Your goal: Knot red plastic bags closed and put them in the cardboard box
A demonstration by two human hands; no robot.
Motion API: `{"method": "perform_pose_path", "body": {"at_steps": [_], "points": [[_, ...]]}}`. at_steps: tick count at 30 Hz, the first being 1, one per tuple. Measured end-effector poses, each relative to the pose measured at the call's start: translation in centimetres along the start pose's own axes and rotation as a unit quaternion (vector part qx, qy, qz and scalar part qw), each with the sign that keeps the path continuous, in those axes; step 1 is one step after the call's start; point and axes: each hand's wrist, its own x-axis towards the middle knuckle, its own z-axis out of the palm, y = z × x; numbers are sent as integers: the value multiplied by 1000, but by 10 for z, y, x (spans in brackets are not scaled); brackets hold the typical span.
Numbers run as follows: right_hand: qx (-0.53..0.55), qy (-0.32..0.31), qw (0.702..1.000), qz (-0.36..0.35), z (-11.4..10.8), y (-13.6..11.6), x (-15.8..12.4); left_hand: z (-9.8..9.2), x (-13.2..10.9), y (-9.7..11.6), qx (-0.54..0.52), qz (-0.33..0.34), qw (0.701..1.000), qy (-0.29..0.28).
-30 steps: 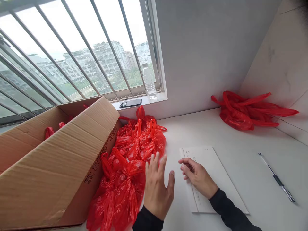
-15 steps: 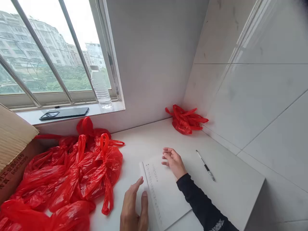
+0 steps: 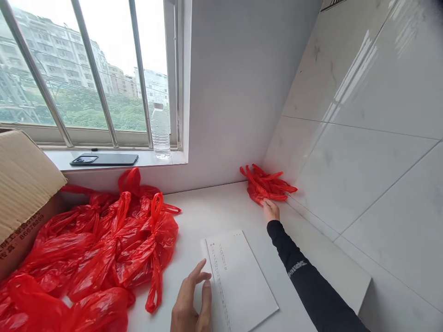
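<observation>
Right hand (image 3: 270, 210) extended to corner, touching flattened red bags (image 3: 268, 184); grasp not determined. Left hand (image 3: 192, 302) laid open, fingers apart, at edge of printed sheet (image 3: 242, 281). Filled red bags (image 3: 104, 249) heaped leftward.

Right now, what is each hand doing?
Left hand: open, at the paper edge.
Right hand: touching the corner bags; grip cannot be told.

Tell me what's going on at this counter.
A person in black sleeves is at a white counter. Their right hand is stretched to the far corner, fingers at a small heap of red bags; whether it grips them is unclear. Their left hand lies open at the left edge of a printed sheet. A pile of knotted red bags sits on the left beside a cardboard box.
</observation>
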Motion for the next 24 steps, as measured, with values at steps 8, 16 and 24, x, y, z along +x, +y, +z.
{"method": "perform_pose_path", "body": {"at_steps": [8,16,24], "points": [[190,-187,964,-23,34,-53,-117,-9,7,-3,-191,-125,970,-82],[144,-355,920,-86,-3,-35,-269,-29,14,4,-533,-291,790,-86],[122,-344,931,9,22,-23,-231,-26,13,-4,-449,-217,867,14]]}}
